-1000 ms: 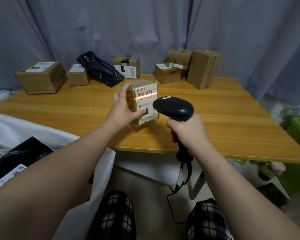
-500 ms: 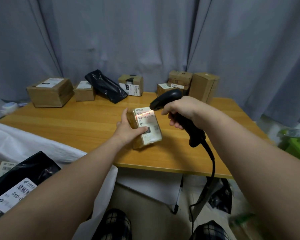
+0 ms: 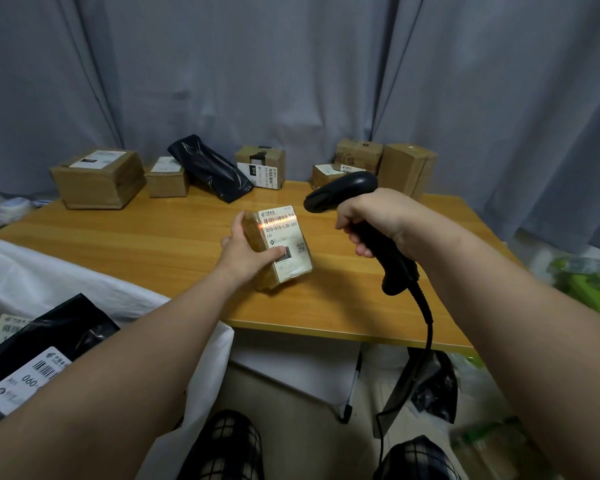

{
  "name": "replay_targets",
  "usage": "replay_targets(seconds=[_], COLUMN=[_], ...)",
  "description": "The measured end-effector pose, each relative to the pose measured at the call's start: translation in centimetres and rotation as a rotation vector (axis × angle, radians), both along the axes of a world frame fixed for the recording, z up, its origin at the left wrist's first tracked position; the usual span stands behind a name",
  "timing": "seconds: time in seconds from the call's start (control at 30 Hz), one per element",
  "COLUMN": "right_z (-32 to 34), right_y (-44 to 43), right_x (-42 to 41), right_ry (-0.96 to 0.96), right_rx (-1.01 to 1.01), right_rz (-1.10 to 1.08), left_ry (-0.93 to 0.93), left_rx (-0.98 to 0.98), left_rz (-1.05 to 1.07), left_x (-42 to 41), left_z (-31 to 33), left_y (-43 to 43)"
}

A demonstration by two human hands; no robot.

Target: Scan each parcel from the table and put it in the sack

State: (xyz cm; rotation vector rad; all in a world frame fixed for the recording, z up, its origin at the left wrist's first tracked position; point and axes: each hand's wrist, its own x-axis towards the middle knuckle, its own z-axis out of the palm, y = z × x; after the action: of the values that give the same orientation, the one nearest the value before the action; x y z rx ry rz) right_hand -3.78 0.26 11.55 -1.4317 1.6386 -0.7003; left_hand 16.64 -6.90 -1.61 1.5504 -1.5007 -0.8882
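1. Head view: the left hand grips the small parcel from its left side. The thumb is curled onto the label face and the fingers are wrapped round the far edge.
2. The parcel is tilted, label upward, over the middle of the table. Whether its lower corner touches the wood cannot be told.
3. The right hand is closed round the handle of the scanner, just right of the parcel and apart from it. The scanner's head points left and down at the label.
4. A thin red line of light lies across the barcode at the top of the label.
5. The parcel is a brick-shaped brown carton wrapped in glossy clear tape, with a white printed label covering one face.
6. The scanner is matt black plastic with a rounded head and a curved handle. A black cable hangs from its butt past the table edge.
7. The table is smooth, orange-toned wood grain with a straight front edge.
8. The sack is white, soft and crumpled, at lower left beside the table. In it lies a shiny black mailer with a white label.
9. Along the table's far edge stand cardboard boxes and a black plastic bag, well apart from both hands.
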Motion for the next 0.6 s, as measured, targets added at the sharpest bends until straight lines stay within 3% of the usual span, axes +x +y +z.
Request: replay_targets(seconds=[0.33, 0.6], right_z=[-1.3, -4.9], right_y=[0.1, 0.7], right_x=[1.0, 5.9], right_ry=[-0.041, -0.311], right_rx=[-0.034, -0.136], right_rz=[-0.015, 0.074], left_ry=[0.021, -0.100], left_rx=[-0.059, -0.173], left_rz=[0.008, -0.038], left_x=[0.4, 6.0], left_z=[-0.1, 3.9], left_y=[0.1, 2.5])
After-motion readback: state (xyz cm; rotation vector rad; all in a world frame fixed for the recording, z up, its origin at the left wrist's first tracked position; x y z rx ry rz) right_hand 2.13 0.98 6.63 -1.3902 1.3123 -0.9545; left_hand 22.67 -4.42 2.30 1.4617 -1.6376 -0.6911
